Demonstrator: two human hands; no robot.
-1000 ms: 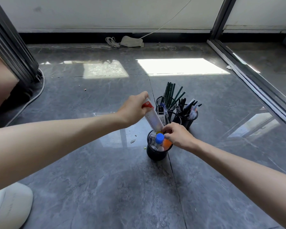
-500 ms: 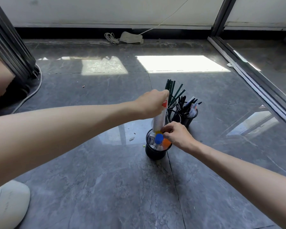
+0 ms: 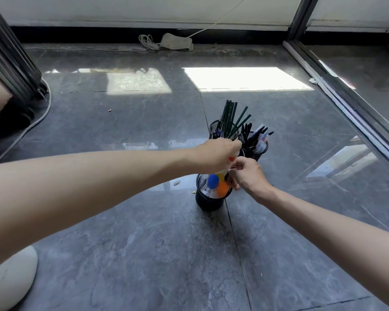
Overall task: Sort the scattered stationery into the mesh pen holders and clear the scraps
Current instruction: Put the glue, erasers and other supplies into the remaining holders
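Three black mesh pen holders stand on the grey floor. The nearest holder [image 3: 208, 202] contains a blue cap [image 3: 213, 181], an orange cap [image 3: 222, 189] and white items. My left hand [image 3: 218, 154] grips the top of a white tube with a red end [image 3: 230, 160], which stands nearly upright in that holder. My right hand [image 3: 247, 175] has curled fingers at the holder's right rim, touching the tube's lower part. Behind stand a holder of dark green pencils [image 3: 230, 121] and a holder of black pens [image 3: 256, 142].
Small scraps lie on the floor left of the near holder [image 3: 177, 182] and farther off [image 3: 109, 110]. A white rounded object [image 3: 7, 279] sits at the lower left. A sliding-door track [image 3: 346, 95] runs along the right. A coiled cable [image 3: 147, 41] lies by the far wall.
My left hand has moved right and down, bringing the white tube from a slant to nearly upright and deeper into the near holder. My right hand has risen slightly at the rim.
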